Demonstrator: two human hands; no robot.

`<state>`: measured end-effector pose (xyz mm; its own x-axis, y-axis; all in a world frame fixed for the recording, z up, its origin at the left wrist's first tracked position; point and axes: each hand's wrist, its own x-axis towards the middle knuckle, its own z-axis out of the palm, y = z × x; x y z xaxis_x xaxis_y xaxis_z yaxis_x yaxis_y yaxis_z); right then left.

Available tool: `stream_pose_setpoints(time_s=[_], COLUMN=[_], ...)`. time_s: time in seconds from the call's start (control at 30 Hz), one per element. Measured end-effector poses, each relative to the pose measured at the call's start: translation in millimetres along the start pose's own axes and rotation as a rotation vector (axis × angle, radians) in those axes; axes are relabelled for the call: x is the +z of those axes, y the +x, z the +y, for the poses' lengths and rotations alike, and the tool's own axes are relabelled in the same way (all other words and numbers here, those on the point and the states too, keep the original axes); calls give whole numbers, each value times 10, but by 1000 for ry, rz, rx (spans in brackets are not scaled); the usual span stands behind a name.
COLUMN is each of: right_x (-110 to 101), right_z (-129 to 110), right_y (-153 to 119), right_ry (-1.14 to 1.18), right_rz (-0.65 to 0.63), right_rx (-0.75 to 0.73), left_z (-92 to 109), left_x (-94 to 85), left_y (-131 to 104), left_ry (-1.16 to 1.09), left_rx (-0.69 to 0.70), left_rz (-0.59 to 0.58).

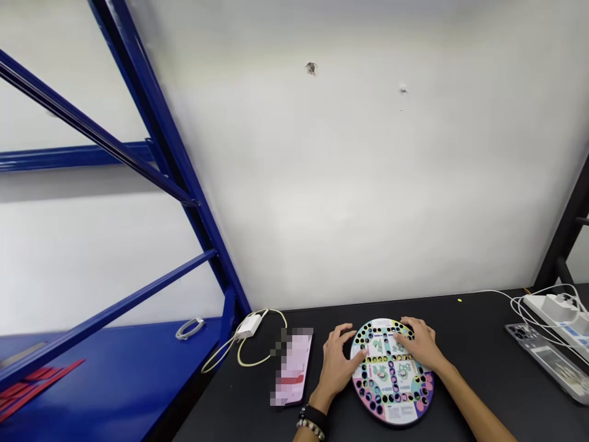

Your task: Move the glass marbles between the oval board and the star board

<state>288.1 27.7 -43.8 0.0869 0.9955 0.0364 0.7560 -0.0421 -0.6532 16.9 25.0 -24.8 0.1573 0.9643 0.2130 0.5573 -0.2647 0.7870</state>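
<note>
Head view: we had the round game board (405,387) flat on the black table (488,344), toward 5 o'clock from frame center, printed face up. Outline read near round, so we couldn't call a true long axis. Used the print instead: the middle column of holes ran from just short of 12 to just short of 6, the cross row about 9 to 3. White text panel sat near the 6 o'clock rim.

Our left hand (338,361) was at the board's 9-10 o'clock side, arm in from 7. Thumb and fingers spread well apart, thumb tip on the face near 10, fingers loosely bent at the left side. We had nothing clasped in it.

Our right hand (421,344) lay over the 1-2 o'clock rim, arm in from 4. Half open: thumb on the face near 12, fingers bent at the rim around 1. It rested on the board, not closed round it.

Left wrist carried a black band (315,417) and a beaded bracelet (311,429).

Around the board: phone (297,362), partly pixelated, at 9, near the left hand; white charger (249,326) with a looped cable at 9:30, farther out; clear-fronted case (547,362) at 3; white power strip (570,328) at 2:30, leads draped over it.
</note>
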Motion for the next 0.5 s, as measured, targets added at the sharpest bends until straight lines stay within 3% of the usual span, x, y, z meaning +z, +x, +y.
stream_pose_setpoints(time_s=[0.27,0.43,0.5], right_x=[-45,-339,-502], right_z=[-64,-173,-196], right_y=[-30,-96,-157], right_ry=[152,663,825], right_rz=[63,43,130], right_rx=[32,-4,6], left_z=[-34,24,63], left_x=[-12,-5,0], left_y=[88,72,26], left_ry=[-231,-235,-181], left_rx=[52,67,69], left_rz=[-78,-82,-69])
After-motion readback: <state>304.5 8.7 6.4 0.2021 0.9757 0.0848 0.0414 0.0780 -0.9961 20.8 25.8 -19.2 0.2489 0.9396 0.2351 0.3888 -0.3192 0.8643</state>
